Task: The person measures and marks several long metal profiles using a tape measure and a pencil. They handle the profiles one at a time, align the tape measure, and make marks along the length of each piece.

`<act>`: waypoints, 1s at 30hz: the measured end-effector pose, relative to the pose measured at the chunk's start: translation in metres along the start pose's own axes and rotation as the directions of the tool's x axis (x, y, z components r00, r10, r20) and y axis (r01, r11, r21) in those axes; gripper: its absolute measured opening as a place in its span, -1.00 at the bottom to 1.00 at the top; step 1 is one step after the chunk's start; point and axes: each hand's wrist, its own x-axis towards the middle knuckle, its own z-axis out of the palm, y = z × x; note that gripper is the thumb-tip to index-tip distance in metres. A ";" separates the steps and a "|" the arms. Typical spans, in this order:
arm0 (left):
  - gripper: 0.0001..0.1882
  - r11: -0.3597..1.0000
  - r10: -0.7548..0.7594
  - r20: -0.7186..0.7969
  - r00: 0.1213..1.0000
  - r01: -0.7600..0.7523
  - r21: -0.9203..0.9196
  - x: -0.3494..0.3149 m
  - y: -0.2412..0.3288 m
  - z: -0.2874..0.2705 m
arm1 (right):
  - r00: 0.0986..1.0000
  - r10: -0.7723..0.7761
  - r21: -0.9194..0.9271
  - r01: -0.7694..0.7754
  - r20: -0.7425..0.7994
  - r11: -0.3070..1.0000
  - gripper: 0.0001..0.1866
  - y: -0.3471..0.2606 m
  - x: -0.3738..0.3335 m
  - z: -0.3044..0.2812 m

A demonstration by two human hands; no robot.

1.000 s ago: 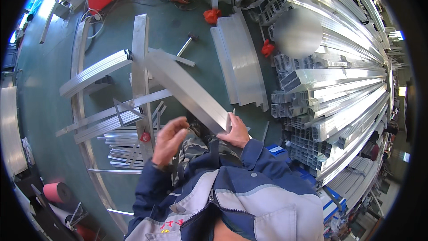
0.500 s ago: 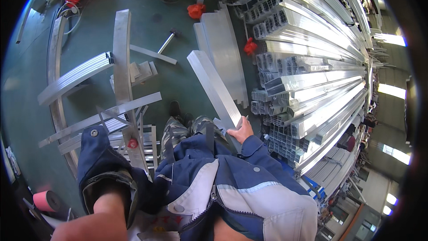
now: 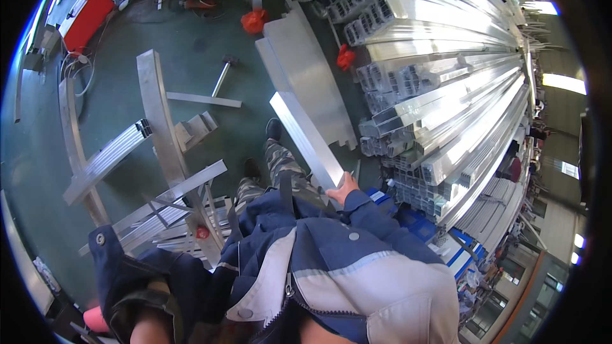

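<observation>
The person wears a zip-front work jacket [image 3: 325, 239] of navy blue cloth with pale grey chest panels [image 3: 389, 274], a lighter grey-blue band edging the one on the right. Its dark-toothed zipper [image 3: 335, 312] has a metal pull tab [image 3: 289, 290]. One round grey snap button [image 3: 354, 236] sits on the navy cloth, another on the pale left side. The navy left sleeve [image 3: 172, 274] ends in a wide cuff with a snap-fastened tab [image 3: 106, 245] and a darker, olive-toned inner cuff [image 3: 143, 306]. The navy right sleeve [image 3: 379, 223] leads to a bare right hand [image 3: 345, 189]. Below are camouflage trousers [image 3: 285, 160], a dark strap [image 3: 285, 194] and dark shoes [image 3: 273, 129].
</observation>
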 end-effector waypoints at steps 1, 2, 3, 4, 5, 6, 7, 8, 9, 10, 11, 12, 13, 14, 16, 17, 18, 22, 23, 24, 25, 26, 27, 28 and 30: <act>-0.54 0.988 -0.154 -0.006 0.988 0.154 0.013 0.003 -0.030 0.002 | 1.000 -0.001 0.008 0.000 0.010 1.000 0.13 -0.010 0.004 -0.003; -0.53 0.959 -0.283 0.003 0.959 0.283 0.023 0.000 -0.052 0.006 | 0.997 0.013 -0.012 -0.012 0.078 1.000 0.11 0.002 0.010 -0.007; -0.53 0.929 -0.368 -0.004 0.930 0.368 0.040 -0.004 -0.070 0.005 | 0.996 0.037 -0.011 -0.036 0.082 0.999 0.10 -0.004 0.016 -0.008; -0.52 0.895 -0.444 -0.003 0.896 0.443 0.052 -0.006 -0.080 0.007 | 0.996 0.039 -0.009 -0.039 0.082 0.999 0.11 -0.001 0.019 -0.011; -0.52 0.870 -0.490 -0.013 0.872 0.490 0.050 -0.010 -0.085 0.005 | 0.997 0.038 -0.007 -0.038 0.073 0.999 0.12 -0.003 0.021 -0.011; -0.51 0.851 -0.522 -0.024 0.853 0.523 0.051 -0.009 -0.088 0.003 | 0.993 0.040 0.012 -0.042 0.108 0.999 0.13 -0.006 0.028 -0.013; -0.51 0.839 -0.540 -0.040 0.841 0.542 0.043 -0.008 -0.091 0.006 | 0.989 0.044 0.022 -0.047 0.140 0.999 0.15 -0.012 0.037 -0.026; -0.50 0.825 -0.561 -0.056 0.826 0.564 0.042 -0.007 -0.092 0.006 | 0.984 0.048 0.031 -0.054 0.172 0.998 0.17 -0.014 0.043 -0.034; -0.50 0.807 -0.585 -0.078 0.808 0.589 0.043 -0.007 -0.092 0.002 | 0.984 0.042 0.027 -0.048 0.172 0.998 0.18 -0.015 0.043 -0.026; -0.49 0.798 -0.597 -0.084 0.798 0.601 0.035 -0.005 -0.093 0.007 | 0.988 0.041 0.010 -0.043 0.149 0.999 0.19 -0.010 0.045 -0.024; -0.48 0.797 -0.598 -0.087 0.797 0.603 0.042 0.001 -0.094 0.006 | 0.992 0.035 0.002 -0.035 0.124 0.999 0.20 -0.008 0.050 -0.023; -0.48 0.799 -0.597 -0.080 0.798 0.601 0.037 0.007 -0.096 0.013 | 0.982 0.057 0.003 -0.058 0.182 0.998 0.22 -0.001 0.057 -0.030; -0.47 0.801 -0.593 -0.087 0.801 0.597 0.041 0.013 -0.089 0.019 | 0.982 0.048 0.005 -0.050 0.182 0.999 0.22 -0.005 0.060 -0.034; -0.46 0.819 -0.567 -0.081 0.819 0.572 0.043 0.023 -0.081 0.025 | 0.982 0.040 0.008 -0.042 0.182 0.999 0.21 -0.009 0.062 -0.038; -0.45 0.871 -0.483 -0.045 0.874 0.486 0.075 0.049 -0.056 0.036 | 0.992 0.030 -0.021 -0.028 0.125 0.999 0.17 -0.017 0.063 -0.042; -0.45 0.914 -0.397 -0.013 0.918 0.397 0.083 0.068 -0.039 0.045 | 0.978 0.017 -0.012 -0.015 0.206 1.000 0.13 -0.017 0.073 -0.055; -0.44 0.947 -0.309 0.008 0.951 0.307 0.090 0.081 -0.005 0.053 | 0.982 0.006 -0.006 -0.005 0.187 1.000 0.12 -0.018 0.075 -0.054; -0.41 0.947 0.321 0.089 0.943 -0.322 0.000 0.104 0.139 0.062 | 0.991 -0.015 -0.048 0.021 0.130 0.999 0.10 -0.045 0.093 -0.073; -0.41 0.873 0.488 0.108 0.866 -0.482 -0.075 0.108 0.171 0.065 | 0.993 0.014 -0.019 -0.012 0.120 1.000 0.11 -0.049 0.091 -0.075; -0.40 0.781 0.621 0.127 0.773 -0.598 -0.179 0.116 0.201 0.067 | 0.993 0.041 -0.013 -0.040 0.108 0.999 0.12 -0.045 0.089 -0.071; -0.39 0.685 0.722 0.130 0.680 -0.674 -0.276 0.122 0.228 0.070 | 0.993 0.062 -0.009 -0.061 0.102 0.998 0.14 -0.042 0.088 -0.067; -0.39 0.615 0.778 0.124 0.615 -0.707 -0.349 0.128 0.249 0.073 | 0.992 0.079 -0.010 -0.078 0.095 0.997 0.12 -0.042 0.088 -0.064; -0.38 0.528 0.836 0.103 0.540 -0.738 -0.420 0.127 0.263 0.061 | 0.994 0.087 -0.025 -0.086 0.061 0.996 0.10 -0.047 0.092 -0.064; -0.37 0.489 0.856 0.076 0.512 -0.752 -0.442 0.130 0.269 0.060 | 0.996 0.071 -0.037 -0.069 0.046 0.997 0.07 -0.053 0.106 -0.063; -0.36 0.484 0.840 0.023 0.542 -0.730 -0.483 0.158 0.267 0.055 | 0.996 0.088 -0.036 -0.088 -0.003 0.995 0.05 -0.063 0.116 -0.053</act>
